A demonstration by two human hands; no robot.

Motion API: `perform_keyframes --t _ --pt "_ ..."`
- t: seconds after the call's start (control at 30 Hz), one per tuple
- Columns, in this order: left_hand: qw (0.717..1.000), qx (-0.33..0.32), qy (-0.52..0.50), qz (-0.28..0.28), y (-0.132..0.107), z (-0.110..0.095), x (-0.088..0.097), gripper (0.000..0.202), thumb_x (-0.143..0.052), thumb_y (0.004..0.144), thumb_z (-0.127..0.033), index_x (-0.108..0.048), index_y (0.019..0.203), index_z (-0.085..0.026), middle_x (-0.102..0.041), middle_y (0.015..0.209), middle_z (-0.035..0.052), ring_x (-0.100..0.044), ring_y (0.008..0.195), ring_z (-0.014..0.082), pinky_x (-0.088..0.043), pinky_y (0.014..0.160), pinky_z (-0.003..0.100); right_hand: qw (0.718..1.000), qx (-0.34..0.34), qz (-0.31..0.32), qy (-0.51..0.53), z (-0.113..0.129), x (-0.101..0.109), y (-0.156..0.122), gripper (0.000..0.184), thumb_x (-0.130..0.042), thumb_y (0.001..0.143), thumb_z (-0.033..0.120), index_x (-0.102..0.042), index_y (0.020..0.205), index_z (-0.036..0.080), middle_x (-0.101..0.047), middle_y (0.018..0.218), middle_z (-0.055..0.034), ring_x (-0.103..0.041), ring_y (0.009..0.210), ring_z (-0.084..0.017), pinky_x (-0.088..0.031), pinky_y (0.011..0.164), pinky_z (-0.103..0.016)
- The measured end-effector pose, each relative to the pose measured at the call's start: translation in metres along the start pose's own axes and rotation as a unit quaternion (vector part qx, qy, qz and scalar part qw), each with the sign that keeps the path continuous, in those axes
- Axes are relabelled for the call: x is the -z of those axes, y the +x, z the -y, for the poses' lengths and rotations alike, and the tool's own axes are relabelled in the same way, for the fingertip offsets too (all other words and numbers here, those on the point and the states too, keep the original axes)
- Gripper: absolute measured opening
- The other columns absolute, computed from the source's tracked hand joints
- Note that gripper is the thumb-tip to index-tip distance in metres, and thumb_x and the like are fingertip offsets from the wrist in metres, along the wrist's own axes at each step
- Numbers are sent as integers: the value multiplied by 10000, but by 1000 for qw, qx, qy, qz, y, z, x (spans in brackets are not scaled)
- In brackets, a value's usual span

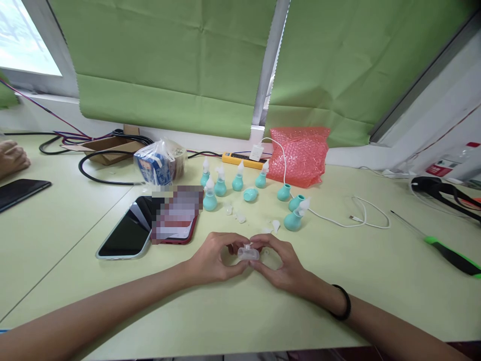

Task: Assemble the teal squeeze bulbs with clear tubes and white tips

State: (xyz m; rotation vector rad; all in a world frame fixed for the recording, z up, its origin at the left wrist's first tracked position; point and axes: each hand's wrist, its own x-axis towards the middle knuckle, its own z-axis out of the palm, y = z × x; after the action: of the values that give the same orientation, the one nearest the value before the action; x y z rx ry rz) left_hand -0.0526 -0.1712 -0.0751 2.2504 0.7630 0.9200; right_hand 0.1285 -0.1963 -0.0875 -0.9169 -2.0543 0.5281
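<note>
Between the fingertips of both hands is a small clear plastic fitting (248, 252), held just above the table's near middle. My left hand (216, 258) pinches it from the left, and my right hand (282, 261) pinches it from the right. Beyond them stand several teal squeeze bulbs with clear nozzles, one of them a bulb (293, 220) with its nozzle tilted right. An open-necked teal bulb (283, 192) has no nozzle on it, and another teal bulb (250, 194) lies on its side. Loose clear plastic pieces (241, 218) lie between the bulbs and my hands.
Left of my hands lie a black-screened phone (126, 228) and a red-cased phone (178, 215). Behind are a bagged blue box (156, 165), a yellow power strip (242, 160) and a pink bubble-wrap bag (300, 155). Right: white cable (364, 215), screwdriver (451, 255). Another person's hand (13, 158) rests far left.
</note>
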Motion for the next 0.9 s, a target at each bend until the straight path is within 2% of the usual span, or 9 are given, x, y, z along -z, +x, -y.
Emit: perform_keyframes --t 0.13,0.27,0.4,0.5,0.57,0.7,0.9 --pt "1000 8 5 21 1 -1 1 205 -568 653 -176 -603 850 -129 -641 726 25 -550 611 117 -443 588 208 999 -23 15 19 -1 0 -2 416 -569 723 188 -367 1086 219 -623 800 -19 -587 710 -137 -474 675 -254" --pt "1000 18 -1 14 1 0 0 177 -586 631 -178 -613 797 -125 -636 696 28 -555 608 125 -453 588 218 999 -13 27 14 -2 2 -1 423 -567 724 194 -371 1097 218 -620 801 -23 -577 703 -135 -472 684 -263" --pt "999 18 -13 -24 0 3 -2 230 -575 637 -158 -599 864 -129 -647 751 27 -564 612 114 -472 600 218 999 15 -26 -25 -4 12 4 387 -576 711 209 -419 1065 205 -611 785 -27 -566 685 -133 -471 671 -269" --pt "998 36 -22 -44 0 4 -3 244 -556 656 -143 -582 899 -138 -647 821 31 -576 638 111 -489 620 223 996 19 -63 -60 -6 20 9 262 -570 712 219 -491 961 201 -606 773 -29 -554 666 -136 -465 644 -276" --pt "997 43 -36 -49 -1 5 -4 248 -556 665 -149 -566 913 -147 -639 841 26 -583 667 113 -497 641 225 997 13 -47 -64 -6 21 10 225 -585 701 231 -524 915 195 -601 767 -29 -549 660 -136 -458 634 -276" --pt "996 47 -56 -50 -2 4 -4 245 -567 674 -168 -538 917 -159 -630 846 19 -594 706 118 -500 677 228 999 0 17 -30 -5 16 9 272 -615 681 239 -554 941 182 -603 754 -29 -548 644 -129 -456 617 -256" --pt "996 56 -61 -36 -2 1 -3 242 -576 668 -165 -502 898 -167 -654 760 1 -607 688 126 -489 698 242 1000 -11 4 -2 -5 9 5 177 -596 704 227 -581 871 172 -605 688 -15 -538 590 -110 -449 581 -227"
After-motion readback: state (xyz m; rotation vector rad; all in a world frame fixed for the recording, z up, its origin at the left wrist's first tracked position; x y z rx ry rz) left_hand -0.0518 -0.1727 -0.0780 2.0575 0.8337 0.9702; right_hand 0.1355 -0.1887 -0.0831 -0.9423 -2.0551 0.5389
